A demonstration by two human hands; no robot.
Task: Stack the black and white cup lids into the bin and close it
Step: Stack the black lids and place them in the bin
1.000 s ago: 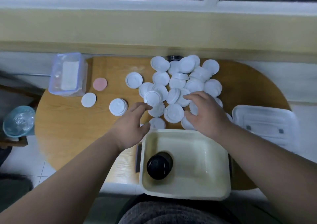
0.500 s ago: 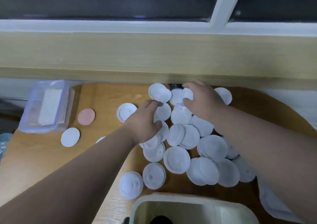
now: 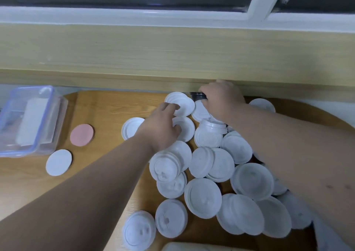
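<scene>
Head view: right hand curls over a black lid at the table's far edge, beyond the white lids; whether it grips, I cannot tell. Left hand rests spread on white lids, gripping nothing. Bin lies nearest the body.

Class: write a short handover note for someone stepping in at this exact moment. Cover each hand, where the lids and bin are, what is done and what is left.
Left hand: resting on white lids at the far side of the pile, fingers spread, nothing clearly gripped.
Right hand: at the table's far edge, closing on a black lid.
Bin: only its rim shows at the near edge; contents out of view.
Done: cannot tell from this view.
Left: stack nearly all the lids, load the bin, close it.
</scene>
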